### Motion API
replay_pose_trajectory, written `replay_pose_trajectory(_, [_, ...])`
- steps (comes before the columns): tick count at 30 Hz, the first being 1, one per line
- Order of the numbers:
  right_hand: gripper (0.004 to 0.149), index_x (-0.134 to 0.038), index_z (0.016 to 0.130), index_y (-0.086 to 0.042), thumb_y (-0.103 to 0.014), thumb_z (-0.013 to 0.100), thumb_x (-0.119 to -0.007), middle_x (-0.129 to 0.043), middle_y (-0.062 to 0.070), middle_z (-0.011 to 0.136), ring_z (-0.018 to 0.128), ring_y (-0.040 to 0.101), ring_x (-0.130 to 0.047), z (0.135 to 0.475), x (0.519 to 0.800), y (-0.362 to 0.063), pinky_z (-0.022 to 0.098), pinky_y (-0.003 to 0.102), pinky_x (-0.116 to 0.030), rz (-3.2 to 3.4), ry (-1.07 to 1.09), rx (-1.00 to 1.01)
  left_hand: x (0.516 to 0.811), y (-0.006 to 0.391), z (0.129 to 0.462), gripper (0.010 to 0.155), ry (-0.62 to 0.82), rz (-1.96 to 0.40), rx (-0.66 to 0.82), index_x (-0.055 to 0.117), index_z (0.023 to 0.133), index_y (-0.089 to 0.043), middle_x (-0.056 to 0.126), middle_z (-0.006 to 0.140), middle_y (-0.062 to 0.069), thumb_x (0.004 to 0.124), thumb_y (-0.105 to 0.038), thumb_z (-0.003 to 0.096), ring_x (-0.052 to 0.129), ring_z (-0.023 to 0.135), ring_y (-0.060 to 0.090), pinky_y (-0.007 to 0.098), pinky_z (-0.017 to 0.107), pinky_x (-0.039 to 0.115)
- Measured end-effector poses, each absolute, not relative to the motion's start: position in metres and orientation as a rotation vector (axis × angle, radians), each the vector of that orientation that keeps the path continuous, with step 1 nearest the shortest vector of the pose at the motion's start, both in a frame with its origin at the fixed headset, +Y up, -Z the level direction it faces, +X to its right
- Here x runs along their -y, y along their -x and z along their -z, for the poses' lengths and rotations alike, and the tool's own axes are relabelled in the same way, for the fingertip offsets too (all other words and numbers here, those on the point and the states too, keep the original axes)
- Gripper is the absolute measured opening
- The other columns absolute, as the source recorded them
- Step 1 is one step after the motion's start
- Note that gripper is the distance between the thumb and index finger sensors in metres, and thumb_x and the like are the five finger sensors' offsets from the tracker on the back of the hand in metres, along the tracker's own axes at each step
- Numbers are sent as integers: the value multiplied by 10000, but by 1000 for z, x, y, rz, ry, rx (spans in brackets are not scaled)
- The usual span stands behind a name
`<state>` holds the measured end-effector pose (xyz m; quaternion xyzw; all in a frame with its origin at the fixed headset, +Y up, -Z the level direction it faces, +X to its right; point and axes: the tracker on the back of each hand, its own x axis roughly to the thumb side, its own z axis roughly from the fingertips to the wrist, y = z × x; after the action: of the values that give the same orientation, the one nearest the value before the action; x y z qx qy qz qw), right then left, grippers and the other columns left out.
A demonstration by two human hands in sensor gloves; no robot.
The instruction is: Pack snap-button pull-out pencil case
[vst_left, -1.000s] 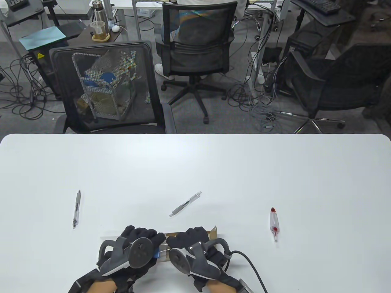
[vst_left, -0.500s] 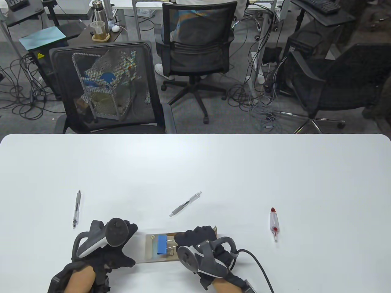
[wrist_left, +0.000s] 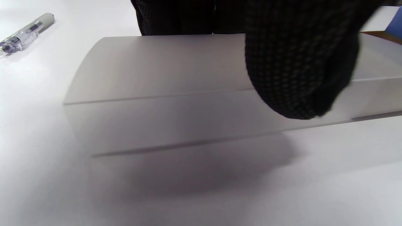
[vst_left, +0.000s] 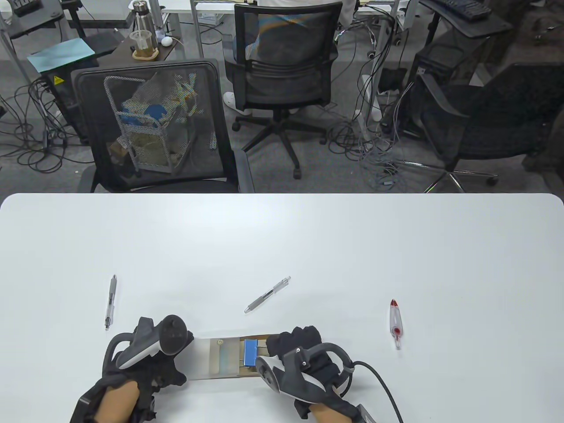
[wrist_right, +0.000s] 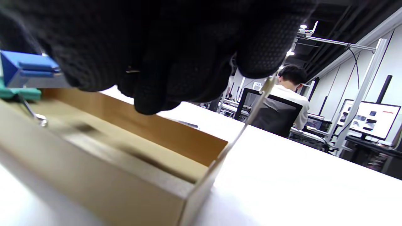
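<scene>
Pens: three loose; both hands' fingers grip one pencil case (vst_left: 220,358), apparently holding one blue clip (vst_left: 250,352).

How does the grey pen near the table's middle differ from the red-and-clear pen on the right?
Colour: the grey translucent pen is grey and clear throughout; the red-capped clear pen has a red tip and a red mark on its barrel.
Pose: the grey pen lies diagonally, its far end to the right; the red one lies nearly straight towards the camera.
Shape: the grey pen looks slimmer, the red one stubbier.
Shared: both lie loose on the white table, untouched by either hand.
</scene>
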<state>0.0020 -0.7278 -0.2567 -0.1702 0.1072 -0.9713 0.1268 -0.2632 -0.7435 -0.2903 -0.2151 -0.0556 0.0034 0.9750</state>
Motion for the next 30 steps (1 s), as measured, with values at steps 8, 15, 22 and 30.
replay_pose_trajectory(8, [477,-875,790,-428,-541,328,-851,-1032,-178,685,599,46,-992,270,739,17,626,359,-811,2895,471,-166,744,265,291,904,438,-26,104,632,1045,-414,620,1142,-96,1018,-491,231,671,1108,239,622,849,386])
replay_pose_trajectory(15, [470,-880,782,-429,-531,323,-877,-1030,-170,707,627,60,-990,281,746,25,631,369,-805,3058,455,-2,744,265,291,906,440,-29,103,630,1044,-414,621,1140,-95,1019,-490,230,671,1106,239,621,848,392])
replay_pose_trajectory(22, [465,-896,761,-442,-534,305,-898,-1008,-179,753,677,65,-974,282,754,35,655,380,-787,2994,445,-27,744,266,292,905,442,-39,103,633,1041,-417,620,1137,-97,1021,-492,227,672,1103,236,620,848,393])
replay_pose_trajectory(30, [454,-894,749,-449,-540,305,-887,-968,-197,808,727,73,-946,272,758,45,666,379,-776,2875,445,-131,744,266,292,906,437,-37,98,636,1038,-421,625,1133,-104,1023,-496,222,678,1100,228,619,847,397])
